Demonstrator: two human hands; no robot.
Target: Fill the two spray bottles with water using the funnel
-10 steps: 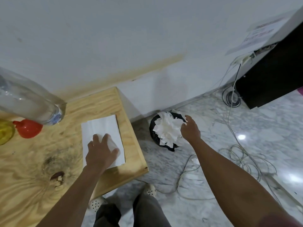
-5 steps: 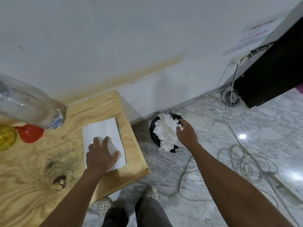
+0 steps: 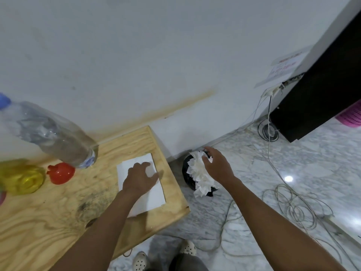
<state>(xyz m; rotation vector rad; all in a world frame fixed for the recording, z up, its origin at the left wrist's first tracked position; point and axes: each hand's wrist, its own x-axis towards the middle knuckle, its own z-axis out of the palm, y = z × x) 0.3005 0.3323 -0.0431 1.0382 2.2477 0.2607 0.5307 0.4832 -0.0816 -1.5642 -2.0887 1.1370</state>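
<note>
Left hand (image 3: 139, 178) lies palm down on a folded white paper sheet (image 3: 154, 200). Its fingers are spread and nearly straight, pressing the sheet onto the wooden bench (image 3: 48, 222) close to the bench's right edge, a little left of the frame's centre. Right hand (image 3: 216, 165), just right of centre, reaches over a small black bin (image 3: 185, 173) that stands on the marble floor (image 3: 254, 173) beside the bench. Its fingers bend down into the crumpled white tissue (image 3: 201, 182) heaped in the bin; whether they pinch the tissue or only push on it cannot be told.

At the left edge of the frame a yellow translucent bottle (image 3: 21, 178) sits on the bench, blurred. Just to its right, with a narrow gap between them, lies a red plastic piece (image 3: 61, 173) with a short spout; whether it is the funnel cannot be told. Above these a large clear water bottle (image 3: 50, 133) with a blue cap (image 3: 4, 100) slants toward the upper left, its base near the red piece. Both hands are well apart from all three.

Loose cables (image 3: 293, 208) coil on the floor at the right. A black cabinet (image 3: 322, 94) fills the upper right corner, with a pink basket (image 3: 351, 116) at the right edge. White perforated shoes (image 3: 187, 248) show at the bottom centre.
</note>
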